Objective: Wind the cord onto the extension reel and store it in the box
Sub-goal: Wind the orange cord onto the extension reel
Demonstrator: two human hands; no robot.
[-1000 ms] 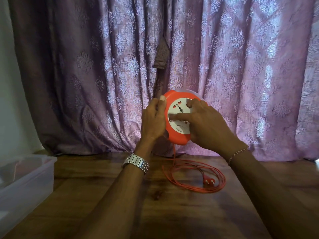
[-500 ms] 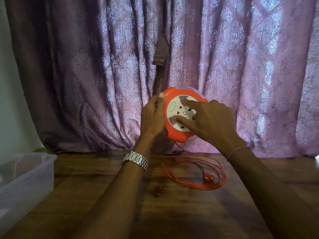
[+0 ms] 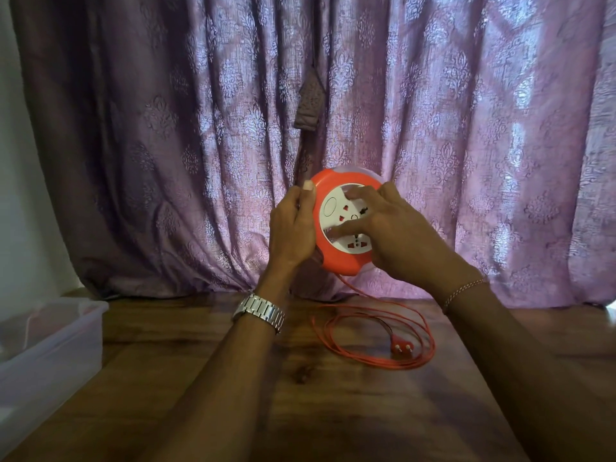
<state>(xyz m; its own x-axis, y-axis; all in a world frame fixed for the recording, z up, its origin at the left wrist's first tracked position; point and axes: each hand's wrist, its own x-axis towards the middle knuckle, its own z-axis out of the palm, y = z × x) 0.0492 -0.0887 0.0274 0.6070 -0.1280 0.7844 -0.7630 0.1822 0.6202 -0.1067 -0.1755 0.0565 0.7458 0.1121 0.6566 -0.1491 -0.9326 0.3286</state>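
Observation:
I hold a round orange extension reel (image 3: 336, 261) with a white socket face upright above the wooden table (image 3: 300, 411). My left hand (image 3: 291, 228) grips its left rim, thumb on the top edge. My right hand (image 3: 396, 235) lies across the white socket face, fingers spread and pressed on it. A thin orange cord (image 3: 376, 358) drops from the reel's bottom and lies in loose loops on the table. Its orange two-pin plug (image 3: 401, 346) rests inside the loops.
A clear plastic box (image 3: 50, 358) stands at the left table edge. A purple patterned curtain (image 3: 466, 128) hangs close behind the reel, reaching down to the table's back edge.
My right hand's fingers have shifted around the white socket face, which has turned. The reel sits slightly higher in view; the cord loops on the table look much the same.

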